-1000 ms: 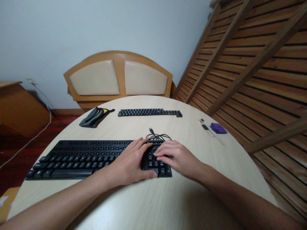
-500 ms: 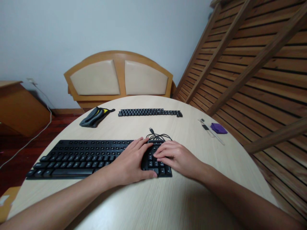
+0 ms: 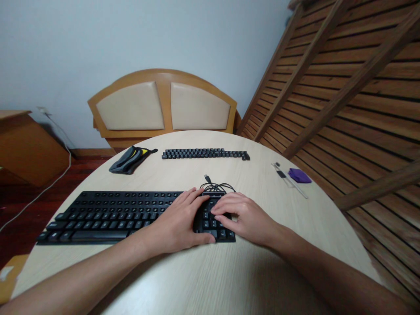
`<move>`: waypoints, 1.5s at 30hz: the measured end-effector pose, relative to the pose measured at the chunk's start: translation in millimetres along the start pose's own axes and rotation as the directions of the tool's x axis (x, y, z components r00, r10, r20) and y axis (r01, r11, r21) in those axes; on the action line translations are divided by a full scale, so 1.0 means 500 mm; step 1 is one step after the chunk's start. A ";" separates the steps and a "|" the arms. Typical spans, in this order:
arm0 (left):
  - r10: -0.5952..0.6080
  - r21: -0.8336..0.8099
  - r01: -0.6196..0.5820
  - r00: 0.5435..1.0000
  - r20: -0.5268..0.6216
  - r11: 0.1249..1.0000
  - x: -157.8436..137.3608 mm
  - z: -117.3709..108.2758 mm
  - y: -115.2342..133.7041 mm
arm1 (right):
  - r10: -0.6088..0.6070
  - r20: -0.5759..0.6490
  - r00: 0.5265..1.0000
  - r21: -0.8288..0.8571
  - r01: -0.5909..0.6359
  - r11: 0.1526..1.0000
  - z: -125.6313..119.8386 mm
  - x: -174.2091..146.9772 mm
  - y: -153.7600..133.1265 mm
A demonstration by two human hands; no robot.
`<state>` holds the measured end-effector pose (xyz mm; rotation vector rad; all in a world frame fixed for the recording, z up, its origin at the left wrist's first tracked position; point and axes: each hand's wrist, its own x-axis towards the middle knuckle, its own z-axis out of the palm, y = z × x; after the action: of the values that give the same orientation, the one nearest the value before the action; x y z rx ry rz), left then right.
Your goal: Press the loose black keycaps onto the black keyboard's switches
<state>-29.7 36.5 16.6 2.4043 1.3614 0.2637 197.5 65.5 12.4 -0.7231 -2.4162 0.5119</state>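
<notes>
A black keyboard [image 3: 98,218] lies along the near side of the round table. Its upper rows show bare key sockets, while the lower rows carry keycaps. My left hand [image 3: 179,223] rests spread across its right part, fingers reaching the back edge and thumb near the front edge. Over the number pad [image 3: 213,224], the fingers of my right hand [image 3: 241,214] are bent and drawn together, with thumb and fingertips at the keys. Whatever lies between those fingertips is hidden. A coiled black USB cable [image 3: 215,186] sits behind the keyboard.
Loose black keycaps [image 3: 203,153] stand in rows towards the table's far side. A grey-and-yellow pouch or glove [image 3: 129,161] lies at the left. On the right are a thin white tool [image 3: 297,188] and a folded purple cloth [image 3: 299,175]. Wooden slats [image 3: 344,109] rise beyond the right edge.
My right thumb has moved slightly apart from the index finger, and that hand has shifted a little. My left hand and the keyboard stay in place.
</notes>
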 end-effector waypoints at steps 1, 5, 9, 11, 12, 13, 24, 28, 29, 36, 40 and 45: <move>-0.003 0.003 0.003 1.000 0.007 1.000 -0.001 -0.001 0.001 | 0.002 -0.007 1.000 -0.004 -0.002 1.000 0.002 0.000 0.000; -0.013 0.023 0.012 0.999 0.037 1.000 -0.004 -0.005 0.005 | 0.023 -0.037 0.999 -0.008 -0.023 1.000 0.007 0.000 -0.002; -0.002 0.040 0.000 0.999 0.049 0.999 -0.006 -0.007 0.005 | 0.057 -0.055 0.997 -0.011 -0.057 0.998 0.012 0.000 -0.010; 0.008 0.058 -0.012 0.998 0.061 0.998 -0.006 -0.006 0.003 | 0.067 -0.058 0.996 -0.020 -0.068 0.997 0.014 0.000 -0.015; 0.012 0.066 -0.017 0.998 0.065 0.998 -0.006 -0.006 0.002 | 0.069 -0.058 0.996 -0.027 -0.070 0.997 0.014 0.000 -0.017; 0.016 0.071 -0.020 0.998 0.067 0.997 -0.006 -0.005 0.001 | 0.067 -0.057 0.996 -0.034 -0.069 0.997 0.014 0.000 -0.019; 0.065 0.106 -0.068 0.997 0.029 0.992 -0.003 -0.006 -0.008 | 0.048 -0.049 0.998 -0.142 -0.055 0.988 0.022 -0.004 -0.022; 0.065 0.094 -0.067 0.998 0.023 0.993 -0.002 -0.006 -0.010 | 0.047 -0.043 0.998 -0.177 -0.054 0.983 0.023 -0.002 -0.028; 0.062 0.091 -0.064 0.998 0.021 0.994 -0.001 -0.005 -0.010 | 0.049 -0.036 0.998 -0.187 -0.055 0.981 0.022 -0.002 -0.030; 0.045 0.109 -0.048 0.998 0.031 0.993 -0.001 -0.003 -0.009 | 0.038 0.054 0.998 -0.240 -0.024 0.970 0.015 0.004 -0.040; 0.065 0.098 -0.064 0.998 -0.002 0.993 -0.001 -0.001 -0.011 | 0.021 0.076 0.997 -0.283 0.001 0.959 0.017 0.004 -0.046; 0.045 0.069 -0.046 0.999 0.017 0.997 -0.001 -0.003 -0.008 | 0.082 0.048 0.995 -0.267 -0.067 0.961 0.021 0.004 -0.050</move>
<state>-33.6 38.1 16.5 2.4910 1.3312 0.2134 180.4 45.2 17.6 -0.9264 -2.5492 0.2425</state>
